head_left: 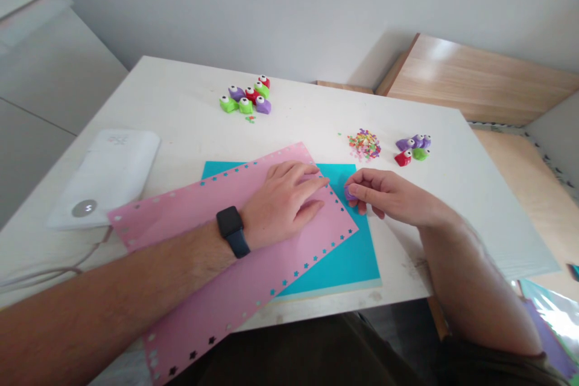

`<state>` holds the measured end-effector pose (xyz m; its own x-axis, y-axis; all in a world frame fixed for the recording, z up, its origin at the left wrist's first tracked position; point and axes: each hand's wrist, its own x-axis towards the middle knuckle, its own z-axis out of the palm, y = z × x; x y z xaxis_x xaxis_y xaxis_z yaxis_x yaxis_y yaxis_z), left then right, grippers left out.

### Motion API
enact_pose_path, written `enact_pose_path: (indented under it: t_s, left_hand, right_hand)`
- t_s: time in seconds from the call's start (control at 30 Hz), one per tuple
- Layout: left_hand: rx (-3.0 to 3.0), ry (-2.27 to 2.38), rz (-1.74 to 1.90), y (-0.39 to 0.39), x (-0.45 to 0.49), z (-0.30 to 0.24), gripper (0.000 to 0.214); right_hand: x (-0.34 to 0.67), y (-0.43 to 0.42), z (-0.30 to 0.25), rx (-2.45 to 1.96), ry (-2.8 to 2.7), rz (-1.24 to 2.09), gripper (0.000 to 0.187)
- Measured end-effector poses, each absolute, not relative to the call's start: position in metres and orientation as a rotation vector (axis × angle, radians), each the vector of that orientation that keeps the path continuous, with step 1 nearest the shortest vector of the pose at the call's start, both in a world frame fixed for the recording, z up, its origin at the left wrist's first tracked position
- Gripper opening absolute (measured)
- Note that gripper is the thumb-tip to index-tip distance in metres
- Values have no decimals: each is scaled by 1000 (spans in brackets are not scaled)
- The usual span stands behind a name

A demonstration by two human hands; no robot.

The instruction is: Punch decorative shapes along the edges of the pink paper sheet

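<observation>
A pink sheet of paper (pixel 212 277) with small flower-shaped holes along its edges lies slanted over a blue sheet (pixel 332 271). My left hand (pixel 289 199) rests flat on the pink sheet near its right end, fingers spread, with a dark watch (pixel 230 223) on the wrist. Just off the sheet's right edge, my right hand (pixel 384 196) pinches a small purple craft punch (pixel 349 193) between thumb and fingers, above the blue sheet. Most of that punch is covered by the fingers.
Several red, green and purple punches (pixel 246 96) stand at the back, and more punches (pixel 416 145) at the right. A pile of coloured paper cutouts (pixel 364 143) lies between. At left is a white device (pixel 113 175) with a cable (pixel 67 270). A wooden board (pixel 479 81) leans behind.
</observation>
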<state>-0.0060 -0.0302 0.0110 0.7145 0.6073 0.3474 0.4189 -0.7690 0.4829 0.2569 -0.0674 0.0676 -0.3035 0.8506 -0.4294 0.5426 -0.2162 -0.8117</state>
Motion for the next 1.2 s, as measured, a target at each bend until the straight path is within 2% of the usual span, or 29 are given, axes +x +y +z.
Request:
enact_pose_path:
  t_s: [0.37, 0.67, 0.87, 1.03, 1.2]
  left_hand:
    - [2482, 1002, 908, -27, -6, 18, 36]
    - [2603, 1284, 531, -3, -34, 60, 42]
    - [2529, 1501, 112, 19, -82, 61, 50]
    - [2558, 1513, 58, 21, -95, 53, 53]
    - [2531, 1526, 56, 22, -90, 50, 45]
  right_hand:
    - [255, -67, 64, -1590, -1769, 1543, 37]
    - [254, -69, 60, -1595, -1779, 1511, 35]
    - [253, -71, 61, -1628, -1800, 1465, 34]
    - [254, -71, 60, -1617, -1852, 1419, 35]
    - [255, -70, 60, -1610, -1838, 1437, 37]
